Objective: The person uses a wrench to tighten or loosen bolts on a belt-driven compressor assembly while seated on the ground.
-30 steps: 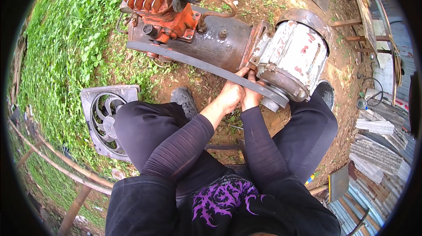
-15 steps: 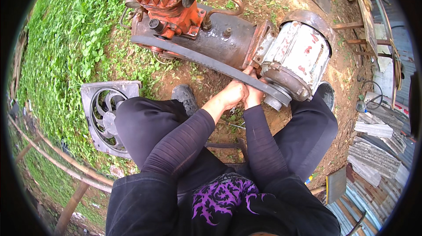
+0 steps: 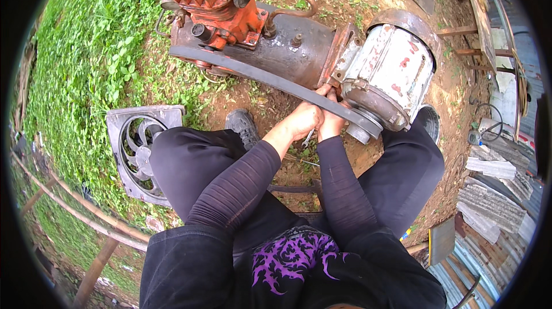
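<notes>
An outdoor yard (image 3: 451, 128), shown by green grass (image 3: 86, 79), bare soil (image 3: 397, 1), corrugated sheets (image 3: 491, 208) and wooden poles (image 3: 96, 270)

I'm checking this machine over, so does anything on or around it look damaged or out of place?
The white motor looks worn, its paint marked with reddish patches. A framed fan also sits by the left knee, oddly apart from the machine.

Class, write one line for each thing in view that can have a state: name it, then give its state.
Left hand: bare, fingers partly hidden behind belt
Right hand: bare, against left hand, fingers partly hidden
Drive belt: stretched across, in front of fingers
Motor: paint chipped
Tank: lying on its side, stained
Wrench: partly hidden by hands
Fan: on the ground, blades exposed
Corrugated sheets: piled, overlapping
</notes>
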A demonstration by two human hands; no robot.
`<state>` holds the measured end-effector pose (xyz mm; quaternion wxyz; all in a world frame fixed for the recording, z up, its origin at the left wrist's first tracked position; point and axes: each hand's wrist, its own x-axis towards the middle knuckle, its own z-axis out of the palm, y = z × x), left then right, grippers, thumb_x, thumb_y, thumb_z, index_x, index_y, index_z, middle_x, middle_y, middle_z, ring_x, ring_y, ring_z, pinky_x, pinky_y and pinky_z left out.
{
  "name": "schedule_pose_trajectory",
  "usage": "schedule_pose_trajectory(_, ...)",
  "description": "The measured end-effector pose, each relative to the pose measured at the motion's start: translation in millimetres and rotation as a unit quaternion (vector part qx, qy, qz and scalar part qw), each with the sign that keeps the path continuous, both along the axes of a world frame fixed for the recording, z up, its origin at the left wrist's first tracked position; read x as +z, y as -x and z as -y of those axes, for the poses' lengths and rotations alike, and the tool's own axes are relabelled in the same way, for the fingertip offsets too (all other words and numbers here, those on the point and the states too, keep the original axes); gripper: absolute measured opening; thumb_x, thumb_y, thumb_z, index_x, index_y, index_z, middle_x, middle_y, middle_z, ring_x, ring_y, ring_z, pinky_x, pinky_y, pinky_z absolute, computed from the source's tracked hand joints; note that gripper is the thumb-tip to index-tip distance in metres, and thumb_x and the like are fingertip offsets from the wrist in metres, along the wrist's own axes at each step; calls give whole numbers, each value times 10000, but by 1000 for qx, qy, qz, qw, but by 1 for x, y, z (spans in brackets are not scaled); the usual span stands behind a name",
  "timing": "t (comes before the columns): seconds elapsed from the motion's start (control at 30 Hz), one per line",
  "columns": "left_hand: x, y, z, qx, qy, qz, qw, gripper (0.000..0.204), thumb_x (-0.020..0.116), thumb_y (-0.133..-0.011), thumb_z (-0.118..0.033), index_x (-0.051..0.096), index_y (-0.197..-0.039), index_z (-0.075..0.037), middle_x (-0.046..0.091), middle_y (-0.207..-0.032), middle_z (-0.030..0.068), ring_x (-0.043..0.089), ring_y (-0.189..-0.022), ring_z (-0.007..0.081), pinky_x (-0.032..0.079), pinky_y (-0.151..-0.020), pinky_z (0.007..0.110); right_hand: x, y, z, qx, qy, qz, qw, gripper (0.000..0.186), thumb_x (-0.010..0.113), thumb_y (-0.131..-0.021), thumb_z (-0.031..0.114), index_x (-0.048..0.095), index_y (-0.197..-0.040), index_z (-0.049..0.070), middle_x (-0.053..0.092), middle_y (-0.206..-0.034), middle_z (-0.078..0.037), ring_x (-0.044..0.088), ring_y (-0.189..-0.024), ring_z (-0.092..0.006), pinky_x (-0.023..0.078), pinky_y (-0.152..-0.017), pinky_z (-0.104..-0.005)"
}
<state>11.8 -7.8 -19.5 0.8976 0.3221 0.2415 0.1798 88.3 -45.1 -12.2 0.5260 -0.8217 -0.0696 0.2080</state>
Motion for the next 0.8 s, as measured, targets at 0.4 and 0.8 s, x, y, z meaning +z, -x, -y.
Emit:
schedule_pose_trajectory(0.4,3,1,0,-14,-438,-244,865,505,525,-884,-49,448,-1378,20,497,-1131,191,481,-1048,313,410,-945,374,3,4,5,-13,-16,8,1000,408,655,-887,307,548,-898,-87,670,-838,-184,650,-717,-221,523,-603,-366)
schedule_pose_trajectory(0.8,-4,3,-5,13,-463,-206,862,493,520,-886,-77,480,-1376,-44,551,-1113,221,471,-1012,335,399,-927,409,30,2,0,103,80,12,991,388,667,-843,294,610,-815,-89,670,-810,-223,640,-689,-286,501,-634,-425)
